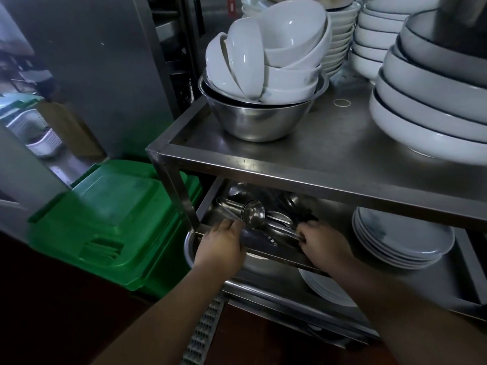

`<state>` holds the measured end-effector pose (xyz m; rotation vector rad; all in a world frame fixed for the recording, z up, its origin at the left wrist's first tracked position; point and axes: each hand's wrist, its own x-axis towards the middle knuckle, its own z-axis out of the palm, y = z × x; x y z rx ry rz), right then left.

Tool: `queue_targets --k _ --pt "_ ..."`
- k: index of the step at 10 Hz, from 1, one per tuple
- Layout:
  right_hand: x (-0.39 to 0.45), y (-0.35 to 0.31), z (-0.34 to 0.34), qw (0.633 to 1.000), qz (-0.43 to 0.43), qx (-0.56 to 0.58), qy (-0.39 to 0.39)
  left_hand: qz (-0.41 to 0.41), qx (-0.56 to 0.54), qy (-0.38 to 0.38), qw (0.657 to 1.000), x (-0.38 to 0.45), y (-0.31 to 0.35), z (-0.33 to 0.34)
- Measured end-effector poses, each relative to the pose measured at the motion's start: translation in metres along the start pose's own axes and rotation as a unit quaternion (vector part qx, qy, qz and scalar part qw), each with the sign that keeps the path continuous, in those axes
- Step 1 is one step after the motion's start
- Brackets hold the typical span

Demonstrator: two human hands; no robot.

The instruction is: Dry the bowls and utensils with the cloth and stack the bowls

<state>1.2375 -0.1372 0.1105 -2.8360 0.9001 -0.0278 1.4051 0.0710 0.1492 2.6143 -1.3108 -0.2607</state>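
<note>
Steel ladles (253, 214) lay in the tray (210, 206); the left hand (220, 245) gripped its rim, the right hand (322, 246) pinched utensils. White bowls (266, 56) sat jumbled, unstacked; no cloth showed.

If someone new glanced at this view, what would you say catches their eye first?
Probably the tilted white ceramic bowls piled in a shiny steel mixing bowl at the left end of the steel rack's top shelf. Next, the bright green plastic bin on the floor left of the rack. Below, the left hand and right hand reach into a steel tray of ladles and utensils on the middle shelf.
</note>
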Motion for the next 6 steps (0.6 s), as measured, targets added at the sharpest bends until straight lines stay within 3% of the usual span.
queue_targets --k 6 --pt "-0.095 0.017 -0.023 0.996 0.069 0.041 0.037 0.103 0.004 -0.014 0.995 -0.015 0.078 0.023"
